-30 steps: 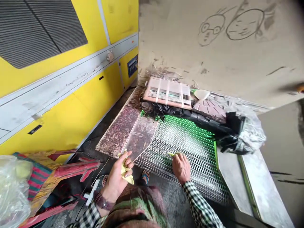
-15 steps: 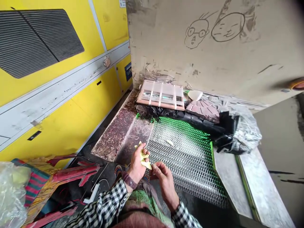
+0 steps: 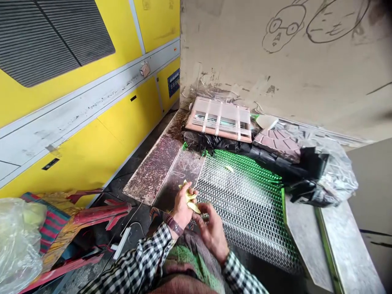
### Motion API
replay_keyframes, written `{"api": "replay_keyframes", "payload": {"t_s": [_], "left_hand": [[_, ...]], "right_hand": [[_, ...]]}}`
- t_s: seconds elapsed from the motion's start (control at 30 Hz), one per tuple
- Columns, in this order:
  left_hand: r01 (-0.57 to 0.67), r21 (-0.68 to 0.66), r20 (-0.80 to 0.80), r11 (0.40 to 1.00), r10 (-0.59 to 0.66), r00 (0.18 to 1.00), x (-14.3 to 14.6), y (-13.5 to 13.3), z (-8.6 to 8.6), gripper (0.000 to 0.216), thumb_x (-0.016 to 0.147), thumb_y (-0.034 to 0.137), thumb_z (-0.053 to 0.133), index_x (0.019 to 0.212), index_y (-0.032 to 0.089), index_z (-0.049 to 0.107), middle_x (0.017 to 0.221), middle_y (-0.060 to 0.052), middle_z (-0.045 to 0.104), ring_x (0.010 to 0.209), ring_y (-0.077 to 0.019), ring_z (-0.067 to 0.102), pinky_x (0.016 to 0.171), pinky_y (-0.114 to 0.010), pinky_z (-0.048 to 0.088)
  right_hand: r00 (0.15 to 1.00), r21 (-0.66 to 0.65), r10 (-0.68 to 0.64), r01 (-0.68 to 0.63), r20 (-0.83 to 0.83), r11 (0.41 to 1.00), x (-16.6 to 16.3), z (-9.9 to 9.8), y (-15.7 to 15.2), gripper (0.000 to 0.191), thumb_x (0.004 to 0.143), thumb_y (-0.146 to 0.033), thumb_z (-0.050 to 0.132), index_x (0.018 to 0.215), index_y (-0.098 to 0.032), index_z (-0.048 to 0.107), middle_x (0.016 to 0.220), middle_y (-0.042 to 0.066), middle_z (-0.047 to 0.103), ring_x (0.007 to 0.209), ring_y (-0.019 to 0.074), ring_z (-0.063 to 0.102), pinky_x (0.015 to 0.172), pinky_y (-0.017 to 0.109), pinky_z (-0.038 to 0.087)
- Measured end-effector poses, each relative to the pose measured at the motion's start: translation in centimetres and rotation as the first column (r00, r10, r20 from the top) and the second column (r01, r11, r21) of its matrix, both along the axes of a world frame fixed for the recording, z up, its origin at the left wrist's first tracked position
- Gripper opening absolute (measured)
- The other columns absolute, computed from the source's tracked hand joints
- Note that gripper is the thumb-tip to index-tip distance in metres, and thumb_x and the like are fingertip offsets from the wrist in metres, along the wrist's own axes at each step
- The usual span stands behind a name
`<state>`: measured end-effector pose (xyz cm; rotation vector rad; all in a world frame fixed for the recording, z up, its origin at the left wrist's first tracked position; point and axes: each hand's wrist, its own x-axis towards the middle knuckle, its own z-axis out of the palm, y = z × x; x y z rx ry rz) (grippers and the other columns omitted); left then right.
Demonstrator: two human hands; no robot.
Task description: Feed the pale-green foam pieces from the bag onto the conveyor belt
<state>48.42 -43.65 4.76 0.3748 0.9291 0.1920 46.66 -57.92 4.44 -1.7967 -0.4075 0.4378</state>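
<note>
Left hand (image 3: 182, 210) grips a yellow cloth (image 3: 190, 200); right hand (image 3: 212, 233), fingers narrowly curled, empty, just beside it. Around the hands: honeycomb metal mesh (image 3: 248, 212) at 3 o'clock, scratched clear acrylic sheet (image 3: 183, 171) at 12, black plastic bag (image 3: 245, 155) at 1, yellow machine cabinet (image 3: 76, 134) at 10.

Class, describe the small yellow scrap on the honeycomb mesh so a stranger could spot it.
Start at the yellow machine, then the honeycomb mesh beside it. Near its green edge lies the scrap, smaller than the cloth in the left hand.
</note>
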Motion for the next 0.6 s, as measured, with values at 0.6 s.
{"api": "replay_keyframes", "payload": {"t_s": [0.6], "left_hand": [[-0.018,-0.063,0.021,0.998,0.02,1.0,-2.3,-1.5,-0.2,0.006,0.092,0.016,0.064,0.09,0.017,0.059,0.068,0.004,0.052,0.055,-0.0071,0.06,0.038,-0.013,0.037]], "right_hand": [[0.684,-0.095,-0.421,0.461,-0.595,0.883,3.9,-4.5,-8.3,0.057,0.06,-0.063,0.088,0.085,-0.019,0.062,0.066,0.0,0.068,0.052,0.0156,0.061,0.045,0.025,0.046]]}}
